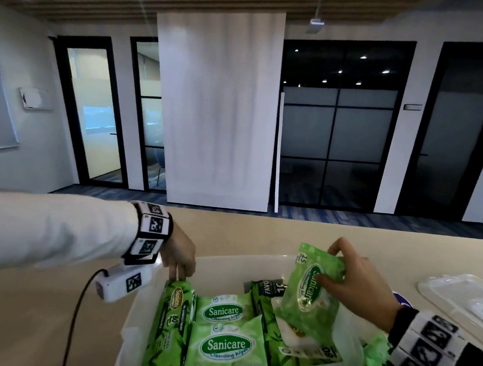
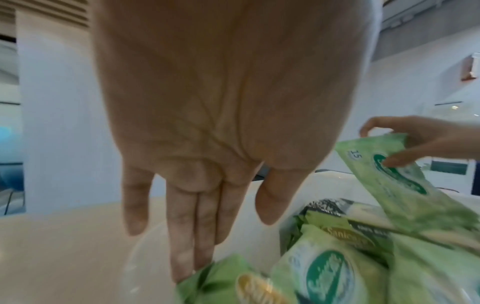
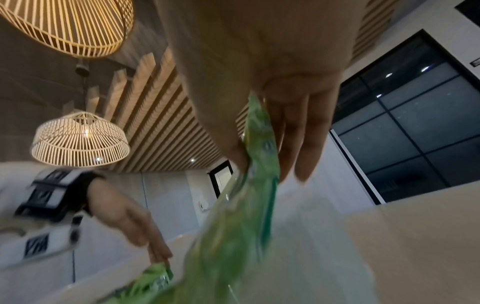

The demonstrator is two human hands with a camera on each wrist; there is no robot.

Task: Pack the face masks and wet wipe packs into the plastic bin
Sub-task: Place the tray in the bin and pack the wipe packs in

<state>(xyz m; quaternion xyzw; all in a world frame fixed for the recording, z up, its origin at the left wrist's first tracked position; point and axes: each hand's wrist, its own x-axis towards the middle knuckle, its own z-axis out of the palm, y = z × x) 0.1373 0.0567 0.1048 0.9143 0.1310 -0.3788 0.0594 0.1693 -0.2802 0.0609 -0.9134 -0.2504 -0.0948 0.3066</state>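
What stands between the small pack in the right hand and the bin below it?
Nothing separate. The right hand holds the small pack over the bin, but a dark 80-count pack already lies beneath it.

Light green wipe packs (image 1: 224, 346) with white ovals; dark green leaf-print packs (image 1: 167, 326); translucent bin (image 1: 229, 263); beige table (image 1: 39, 311).

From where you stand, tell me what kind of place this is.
Probably an office, perhaps its pantry or lounge: glass-walled rooms with black frames, blue carpet flooring, a slatted wood ceiling and woven pendant lamps over a long beige counter.
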